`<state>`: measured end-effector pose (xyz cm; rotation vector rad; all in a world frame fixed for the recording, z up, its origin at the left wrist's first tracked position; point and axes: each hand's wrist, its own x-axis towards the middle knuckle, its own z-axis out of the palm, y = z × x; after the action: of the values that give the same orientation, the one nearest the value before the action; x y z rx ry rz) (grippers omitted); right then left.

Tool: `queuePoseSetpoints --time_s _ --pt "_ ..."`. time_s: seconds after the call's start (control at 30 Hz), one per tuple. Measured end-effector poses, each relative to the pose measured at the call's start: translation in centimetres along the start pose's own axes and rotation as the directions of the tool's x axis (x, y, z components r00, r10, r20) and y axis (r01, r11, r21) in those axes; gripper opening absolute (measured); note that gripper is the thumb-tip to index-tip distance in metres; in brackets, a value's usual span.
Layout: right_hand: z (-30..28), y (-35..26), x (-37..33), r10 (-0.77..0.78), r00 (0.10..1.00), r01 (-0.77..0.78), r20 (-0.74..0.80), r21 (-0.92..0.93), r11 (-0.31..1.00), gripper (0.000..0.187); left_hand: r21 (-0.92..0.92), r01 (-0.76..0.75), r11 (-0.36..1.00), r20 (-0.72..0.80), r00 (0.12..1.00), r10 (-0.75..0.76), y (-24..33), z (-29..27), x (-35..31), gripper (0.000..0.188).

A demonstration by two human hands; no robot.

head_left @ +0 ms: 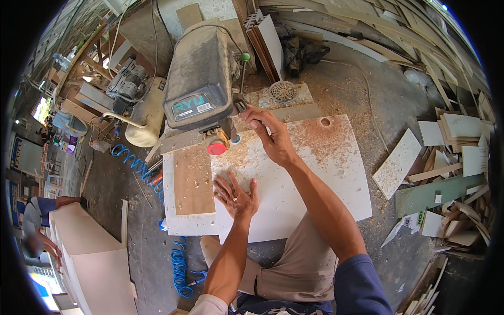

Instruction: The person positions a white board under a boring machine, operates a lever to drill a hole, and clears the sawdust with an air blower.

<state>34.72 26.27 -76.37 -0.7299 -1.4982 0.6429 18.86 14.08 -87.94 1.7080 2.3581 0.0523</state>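
Note:
A grey, dust-covered drill press (pixel 197 73) stands over a white board (pixel 294 194) that lies across my lap side of the machine. My left hand (pixel 236 195) rests flat on the board with its fingers spread. Up beside the machine's head, my right hand (pixel 272 131) is closed round a feed lever (pixel 241 104). A red button (pixel 216 148) sits on the front of the machine. Just right of it, the bit (pixel 235 139) is low over the board among wood shavings. Near the board's far right corner is a round hole (pixel 326 122) ringed with brown dust.
A brown panel (pixel 194 181) lies on the left of the work surface. Beyond it stand a cream air tank (pixel 147 118) and a coiled blue hose (pixel 181 268). Board offcuts (pixel 462 136) pile up at the right. Another person (pixel 39 226) bends over a large panel at far left.

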Motion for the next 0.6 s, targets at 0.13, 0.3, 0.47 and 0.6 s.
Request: queuePoseSetpoints --time_s 0.13,0.3,0.47,0.6 --pt "-0.1 -0.1 0.2 -0.044 0.999 0.044 -0.005 -0.098 0.994 0.01 -0.004 -0.01 1.0 -0.008 1.0 0.01 0.0 0.0 0.0 0.097" --pt "-1.2 -0.6 2.9 -0.082 0.995 0.097 0.06 -0.305 0.947 0.011 -0.005 -0.019 1.0 -0.012 1.0 0.019 0.0 0.3 -0.2 0.097" --pt "-0.8 -1.6 8.6 0.026 0.997 -0.053 -0.077 -0.38 0.923 0.028 0.021 -0.013 1.0 -0.009 1.0 0.013 -0.2 0.2 0.0 0.098" --pt "-0.7 -1.1 12.6 0.258 0.957 -0.289 -0.131 -0.401 0.869 0.046 0.01 -0.023 1.0 -0.023 0.999 0.024 -0.2 0.5 0.0 0.1"
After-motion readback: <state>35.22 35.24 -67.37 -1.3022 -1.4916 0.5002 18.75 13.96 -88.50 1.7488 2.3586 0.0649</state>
